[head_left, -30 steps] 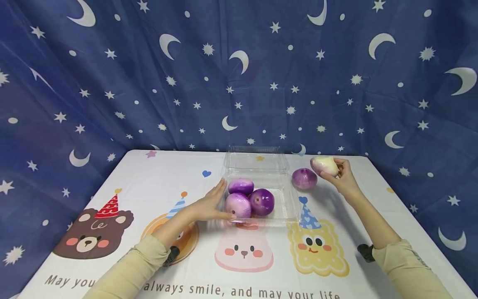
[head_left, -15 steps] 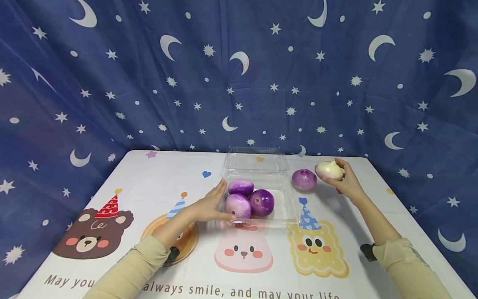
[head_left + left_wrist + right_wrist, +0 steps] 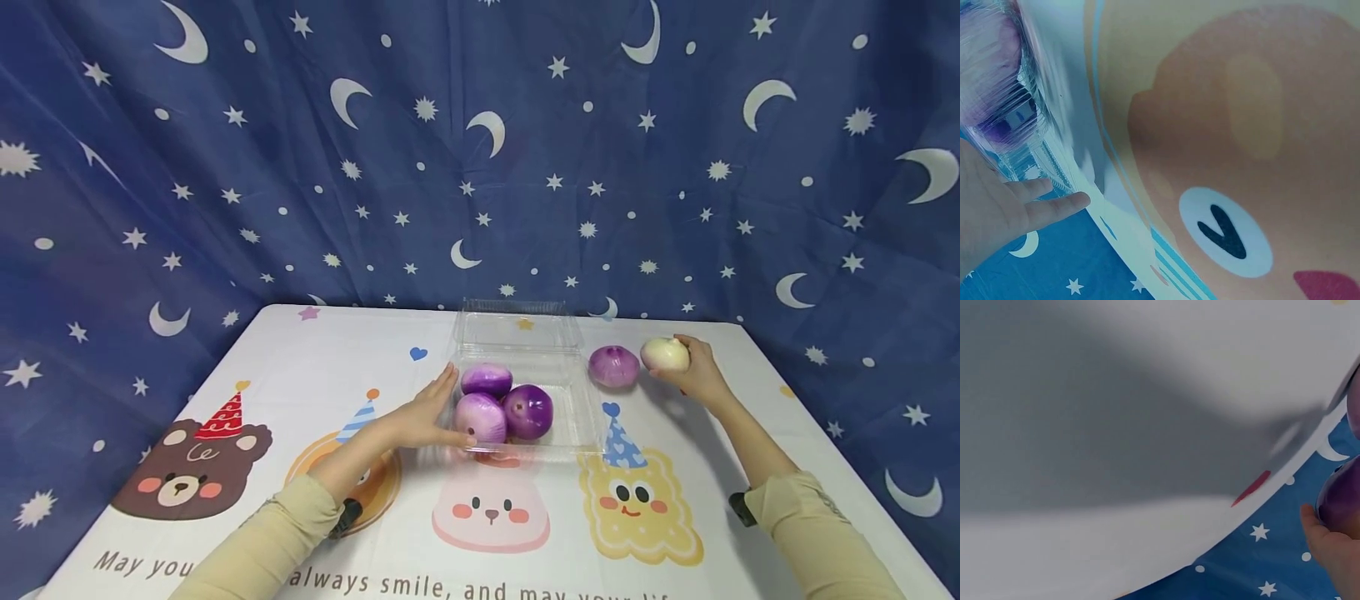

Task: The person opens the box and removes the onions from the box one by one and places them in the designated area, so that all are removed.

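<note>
A clear plastic clamshell box [image 3: 576, 412] lies open, its lid [image 3: 491, 332] folded back. Three purple onions [image 3: 528, 412] are grouped at its left side. My left hand [image 3: 422, 419] rests against the box's left wall with fingers extended, the thumb at the front edge; the left wrist view also shows this hand [image 3: 994, 215] beside the box. My right hand [image 3: 703, 377] holds a pale onion [image 3: 664, 355] with a purplish side, beyond the box's right. Another purple onion [image 3: 614, 367] sits between that hand and the box. Only part of the held onion [image 3: 1342, 497] shows in the right wrist view.
A white tablecloth [image 3: 360, 337] with printed cartoon animals and lettering covers the table. Behind it hangs a blue curtain [image 3: 420, 192] with moons and stars, close to the table's far edge.
The right hand has moved right and slightly lower with its onion, away from the other loose onion, and its pale face has turned. The left hand stays at the box. The view has tilted slightly.
</note>
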Motion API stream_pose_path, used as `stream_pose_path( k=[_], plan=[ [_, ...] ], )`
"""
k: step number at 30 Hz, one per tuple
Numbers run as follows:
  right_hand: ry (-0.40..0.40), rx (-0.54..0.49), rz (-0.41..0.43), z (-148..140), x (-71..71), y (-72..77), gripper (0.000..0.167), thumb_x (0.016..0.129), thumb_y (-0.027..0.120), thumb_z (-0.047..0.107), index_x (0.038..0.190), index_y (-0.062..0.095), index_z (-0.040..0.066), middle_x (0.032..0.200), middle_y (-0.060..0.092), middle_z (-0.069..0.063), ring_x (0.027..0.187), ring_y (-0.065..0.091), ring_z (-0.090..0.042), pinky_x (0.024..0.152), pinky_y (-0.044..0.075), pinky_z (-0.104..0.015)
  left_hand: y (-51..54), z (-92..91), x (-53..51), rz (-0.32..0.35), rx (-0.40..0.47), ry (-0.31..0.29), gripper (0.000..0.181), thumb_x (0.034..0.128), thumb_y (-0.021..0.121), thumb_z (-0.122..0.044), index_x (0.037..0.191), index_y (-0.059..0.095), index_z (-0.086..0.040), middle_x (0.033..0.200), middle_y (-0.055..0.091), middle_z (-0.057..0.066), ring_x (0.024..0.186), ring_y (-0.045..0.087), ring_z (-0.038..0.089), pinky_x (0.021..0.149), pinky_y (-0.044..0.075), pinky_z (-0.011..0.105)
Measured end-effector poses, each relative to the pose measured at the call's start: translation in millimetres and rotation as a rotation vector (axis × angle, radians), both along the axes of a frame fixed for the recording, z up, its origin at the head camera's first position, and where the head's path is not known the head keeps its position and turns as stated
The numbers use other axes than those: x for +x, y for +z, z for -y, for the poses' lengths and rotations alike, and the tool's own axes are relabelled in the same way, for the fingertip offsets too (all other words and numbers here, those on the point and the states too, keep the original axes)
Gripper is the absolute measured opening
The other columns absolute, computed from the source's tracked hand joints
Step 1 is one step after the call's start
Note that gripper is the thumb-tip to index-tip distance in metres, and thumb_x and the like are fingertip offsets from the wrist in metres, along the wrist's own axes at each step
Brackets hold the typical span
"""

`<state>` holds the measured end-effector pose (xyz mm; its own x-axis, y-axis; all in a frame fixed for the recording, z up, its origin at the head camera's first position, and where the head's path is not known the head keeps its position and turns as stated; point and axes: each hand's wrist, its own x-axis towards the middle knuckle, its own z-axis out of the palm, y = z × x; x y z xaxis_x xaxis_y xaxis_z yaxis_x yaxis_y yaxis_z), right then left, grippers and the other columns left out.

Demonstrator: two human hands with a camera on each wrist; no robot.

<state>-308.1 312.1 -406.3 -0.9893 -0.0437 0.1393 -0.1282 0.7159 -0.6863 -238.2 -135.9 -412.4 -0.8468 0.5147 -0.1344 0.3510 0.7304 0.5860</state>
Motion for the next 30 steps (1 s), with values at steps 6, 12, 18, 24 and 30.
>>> stream_pose_path(
  k=[6, 12, 18, 24, 30],
  plan=[
    [-0.011, 0.03, -0.008, -2, -6.8, -8.7, 0.085, 0.079, 0.073, 0.016, 0.138, 0.022, -0.018, 0.13, 0.031, -0.042, 0.111, 0.041, -0.049, 0.082, 0.05, -0.048, 0.8, 0.1, 0.2, -0.004, 0.004, -0.003, 0.115, 0.077, 0.068, -0.056, 0.15, -0.001, 0.001, 0.158, -0.009, 0.016, 0.145, 0.003, 0.041, 0.116, 0.013, 0.054],
    [-0.019, 0.026, 0.023, -4, -10.5, -13.5, 0.085, 0.079, 0.072, 0.016, 0.138, 0.021, -0.017, 0.131, 0.034, -0.042, 0.118, 0.038, -0.053, 0.101, 0.032, -0.062, 2.2, -1.1, 0.6, 0.002, 0.001, 0.001, 0.115, 0.0768, 0.069, -0.055, 0.15, -0.001, 0.0, 0.158, -0.009, 0.015, 0.145, 0.002, 0.041, 0.116, 0.013, 0.054],
    [-0.023, 0.032, 0.053, -7, -12.4, -17.7, 0.09, 0.077, 0.074, 0.016, 0.14, 0.018, -0.017, 0.134, 0.029, -0.044, 0.121, 0.034, -0.055, 0.105, 0.028, -0.062, 1.7, -1.7, 1.1, 0.006, -0.008, 0.005, 0.115, 0.0768, 0.069, -0.055, 0.15, 0.0, 0.0, 0.159, -0.01, 0.015, 0.145, 0.002, 0.04, 0.117, 0.013, 0.053],
    [-0.001, 0.013, 0.102, -7, -14.7, -21.8, 0.097, 0.077, 0.075, 0.015, 0.142, 0.009, -0.016, 0.14, 0.021, -0.044, 0.127, 0.029, -0.056, 0.108, 0.025, -0.061, 1.4, -0.6, 1.4, -0.002, -0.012, 0.005, 0.115, 0.0772, 0.068, -0.055, 0.15, 0.0, 0.0, 0.159, -0.009, 0.016, 0.145, 0.002, 0.04, 0.116, 0.014, 0.053],
    [0.002, 0.002, 0.149, -9, -13.2, -24.1, 0.1, 0.077, 0.074, 0.014, 0.143, 0.005, -0.016, 0.141, 0.019, -0.044, 0.128, 0.027, -0.056, 0.11, 0.022, -0.061, 3.8, -1.5, 1.9, 0.003, -0.008, -0.003, 0.114, 0.0773, 0.068, -0.055, 0.15, 0.0, 0.0, 0.158, -0.009, 0.015, 0.145, 0.002, 0.041, 0.117, 0.013, 0.054]
  ],
)
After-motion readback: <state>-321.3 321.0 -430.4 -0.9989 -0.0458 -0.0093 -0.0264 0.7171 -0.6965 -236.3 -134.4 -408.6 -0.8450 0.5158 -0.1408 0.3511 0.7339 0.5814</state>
